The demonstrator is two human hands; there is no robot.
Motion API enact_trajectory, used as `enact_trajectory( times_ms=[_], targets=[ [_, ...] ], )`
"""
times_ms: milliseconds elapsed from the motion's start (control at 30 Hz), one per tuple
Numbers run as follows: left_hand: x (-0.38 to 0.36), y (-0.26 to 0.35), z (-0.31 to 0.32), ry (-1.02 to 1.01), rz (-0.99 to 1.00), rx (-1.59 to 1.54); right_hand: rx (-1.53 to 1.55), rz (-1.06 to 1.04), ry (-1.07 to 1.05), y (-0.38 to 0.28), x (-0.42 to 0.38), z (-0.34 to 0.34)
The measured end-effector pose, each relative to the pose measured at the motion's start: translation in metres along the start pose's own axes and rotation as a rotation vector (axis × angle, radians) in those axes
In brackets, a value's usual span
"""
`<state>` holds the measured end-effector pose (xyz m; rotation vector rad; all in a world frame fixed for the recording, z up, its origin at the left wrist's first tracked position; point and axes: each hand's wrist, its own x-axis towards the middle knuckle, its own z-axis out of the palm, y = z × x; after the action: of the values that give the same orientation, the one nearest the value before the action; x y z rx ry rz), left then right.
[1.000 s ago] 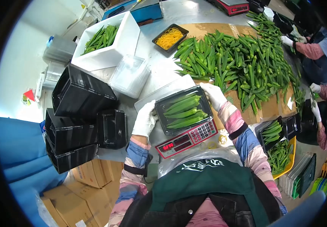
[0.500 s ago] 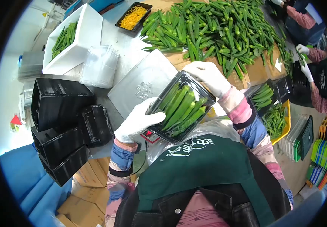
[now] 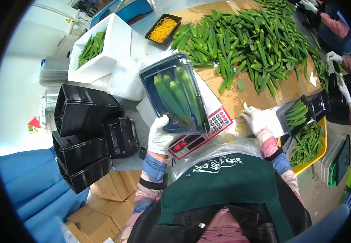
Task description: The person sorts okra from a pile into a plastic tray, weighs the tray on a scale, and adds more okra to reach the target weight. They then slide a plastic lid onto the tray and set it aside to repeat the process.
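My left hand (image 3: 160,135) grips the lower left corner of a clear-lidded black tray of okra (image 3: 178,95), held tilted above the scale. Several green okra pods lie lengthwise inside it. Under it, the red-edged digital scale (image 3: 220,123) shows its keypad and a lit red display. My right hand (image 3: 258,119) is beside a white sheet or card (image 3: 276,123) at the table's near right edge; its thumb and fingers are spread, with nothing visible held. Yellow rubber bands (image 3: 240,129) lie close to its left.
Loose okra (image 3: 256,44) is heaped on cardboard at the back. A black tray of rubber bands (image 3: 164,29), a white foam box (image 3: 118,40) and stacked black trays (image 3: 88,109) stand left. A yellow crate (image 3: 324,139) is at right; another person's gloved hands (image 3: 334,57) are beyond.
My right hand has left the okra tray and moved down right to the white sheet. My left hand has lifted the tray and turned it leftward, baring more of the scale.
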<state>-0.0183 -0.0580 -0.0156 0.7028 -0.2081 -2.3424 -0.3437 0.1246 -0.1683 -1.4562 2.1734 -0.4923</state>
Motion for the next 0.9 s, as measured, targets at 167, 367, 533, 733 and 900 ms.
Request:
enact_trajectory(
  times_ms=[167, 367, 533, 733, 900],
  targets=[
    [0.020, -0.023, 0.009, 0.034, -0.059, 0.210, 0.324, 0.173, 0.068, -0.057, 0.010, -0.042],
    [0.018, -0.037, 0.043, -0.124, -0.194, 0.337, 0.592, -0.088, 0.209, -0.131, 0.024, -0.072],
    [0.014, -0.040, 0.062, -0.178, -0.228, 0.299, 0.629, -0.080, -0.059, -0.110, 0.025, -0.057],
    [0.018, -0.042, 0.051, -0.081, -0.281, 0.248, 0.496, -0.151, -0.056, -0.085, 0.024, -0.037],
    [0.007, -0.041, 0.050, -0.003, -0.297, 0.287, 0.923, -0.320, 0.021, -0.072, 0.022, -0.025]
  ],
)
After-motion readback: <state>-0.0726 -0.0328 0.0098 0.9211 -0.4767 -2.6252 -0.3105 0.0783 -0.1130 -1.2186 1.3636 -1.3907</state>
